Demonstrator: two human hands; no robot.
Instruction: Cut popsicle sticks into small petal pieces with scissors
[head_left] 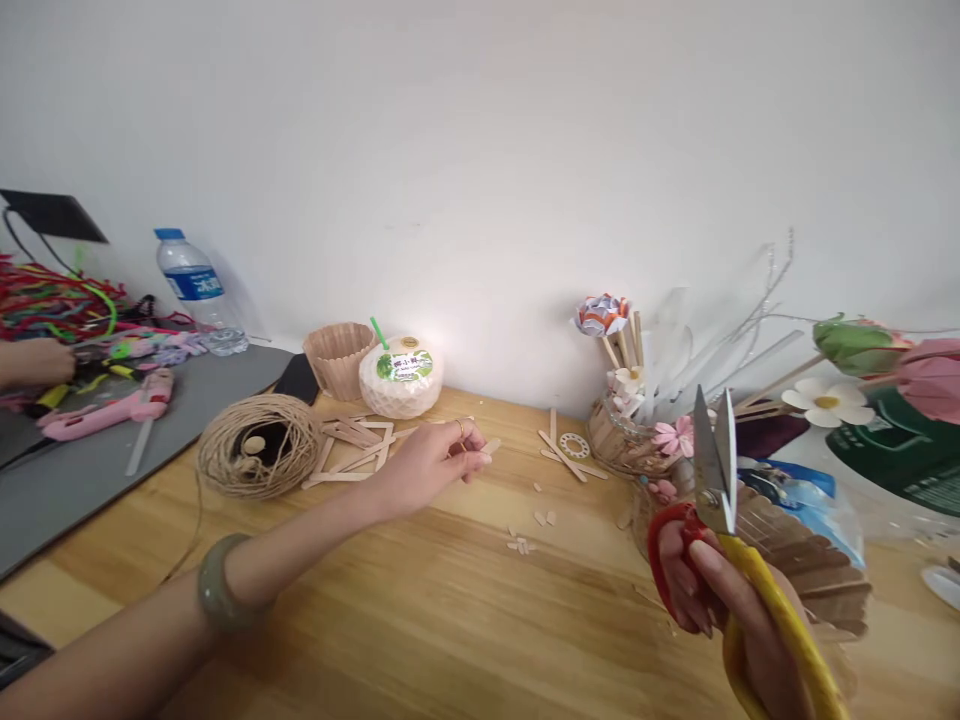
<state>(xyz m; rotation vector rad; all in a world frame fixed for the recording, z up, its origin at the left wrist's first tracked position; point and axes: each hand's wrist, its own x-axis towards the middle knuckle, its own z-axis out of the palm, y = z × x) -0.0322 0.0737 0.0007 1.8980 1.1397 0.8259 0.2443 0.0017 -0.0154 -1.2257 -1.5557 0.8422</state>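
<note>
My left hand (pixel 435 462) reaches over the wooden table (pixel 420 600) and pinches a short popsicle stick piece (pixel 489 447) between its fingertips. A green bangle (pixel 217 585) sits on that wrist. My right hand (pixel 739 620) grips scissors (pixel 716 465) with red and yellow handles, blades pointing up and nearly together, at the lower right. Small cut stick bits (pixel 525 540) lie on the table between the hands. A frame of glued popsicle sticks (pixel 360 450) lies just left of my left hand.
A twine ball (pixel 259 445), a white coconut drink (pixel 401 378), a stick-built cup (pixel 339 358), a vase of craft flowers (pixel 630 430) and a stick fan (pixel 806 570) crowd the table. On the grey mat (pixel 82 470) lie a pink glue gun (pixel 105 410), a water bottle (pixel 191 280) and another person's hand (pixel 34 362).
</note>
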